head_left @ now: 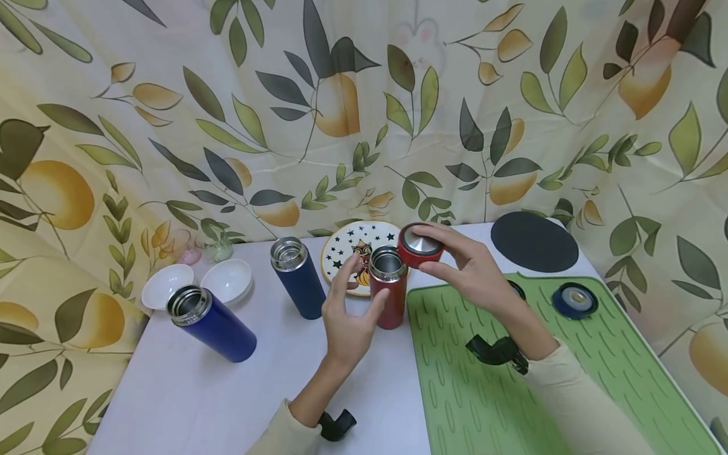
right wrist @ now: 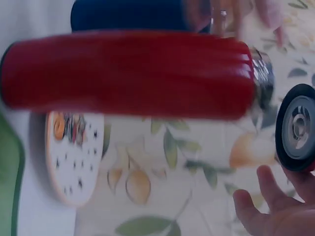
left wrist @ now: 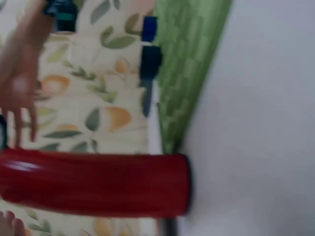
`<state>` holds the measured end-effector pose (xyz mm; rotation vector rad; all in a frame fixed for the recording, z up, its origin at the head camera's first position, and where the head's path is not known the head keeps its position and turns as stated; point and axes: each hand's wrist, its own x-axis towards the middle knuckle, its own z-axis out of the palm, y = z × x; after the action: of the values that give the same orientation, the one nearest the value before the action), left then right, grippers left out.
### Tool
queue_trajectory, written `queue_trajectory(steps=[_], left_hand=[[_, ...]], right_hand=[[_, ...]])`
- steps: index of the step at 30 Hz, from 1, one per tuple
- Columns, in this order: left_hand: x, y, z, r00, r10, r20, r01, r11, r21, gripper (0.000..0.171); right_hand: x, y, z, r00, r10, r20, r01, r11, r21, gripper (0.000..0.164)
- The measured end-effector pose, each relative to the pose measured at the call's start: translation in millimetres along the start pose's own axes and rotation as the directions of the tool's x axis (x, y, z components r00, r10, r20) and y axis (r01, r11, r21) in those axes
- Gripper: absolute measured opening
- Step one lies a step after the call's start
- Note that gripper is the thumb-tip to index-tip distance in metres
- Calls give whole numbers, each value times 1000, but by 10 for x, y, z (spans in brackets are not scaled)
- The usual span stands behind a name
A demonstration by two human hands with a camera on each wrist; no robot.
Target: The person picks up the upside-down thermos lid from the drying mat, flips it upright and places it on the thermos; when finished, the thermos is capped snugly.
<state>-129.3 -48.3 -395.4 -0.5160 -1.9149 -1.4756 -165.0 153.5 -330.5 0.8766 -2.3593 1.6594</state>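
I see the right hand [head_left: 476, 273] pinch the silver-topped lid [head_left: 414, 255], one o'clock from the glossy red flask [head_left: 392, 302] (steel-mouthed); left hand [head_left: 349, 330] spread.

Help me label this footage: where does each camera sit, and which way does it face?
Head: on the head, facing forward and down at the table; left hand, right hand and sleeves show.
Left wrist: on that wrist, picture sideways, facing the red bottle and green mat; left fingertips lower left, right hand upper left.
Right wrist: on that wrist, also sideways, facing the red bottle; right hand with red lid at lower right, blurred left fingers at top.
Shared by both wrist views: the red bottle.
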Motion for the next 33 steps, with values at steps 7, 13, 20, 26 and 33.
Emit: queue_trajectory(steps=[7, 13, 20, 26, 33], left_hand=[[-136, -280, 31, 958, -248, 146, 259, 964, -65, 82], [-192, -388, 106, 955, -239, 174, 253, 965, -66, 83], [-204, -398, 117, 961, -230, 154, 241, 969, -59, 81], [-242, -380, 138, 964, -235, 128, 243, 969, -50, 80], [-345, -525, 223, 973, -218, 71, 221, 974, -39, 83]], right_hand=[[164, 3, 224, 996, -29, 80, 28, 1000, 10, 46], [172, 28, 276, 995, -18, 98, 17, 1000, 5, 45], [181, 56, 320, 994, -40, 97, 42, 999, -20, 45], [158, 77, 374, 994, -55, 95, 60, 997, -53, 45], [116, 215, 476, 998, -63, 4, 63, 996, -59, 49]])
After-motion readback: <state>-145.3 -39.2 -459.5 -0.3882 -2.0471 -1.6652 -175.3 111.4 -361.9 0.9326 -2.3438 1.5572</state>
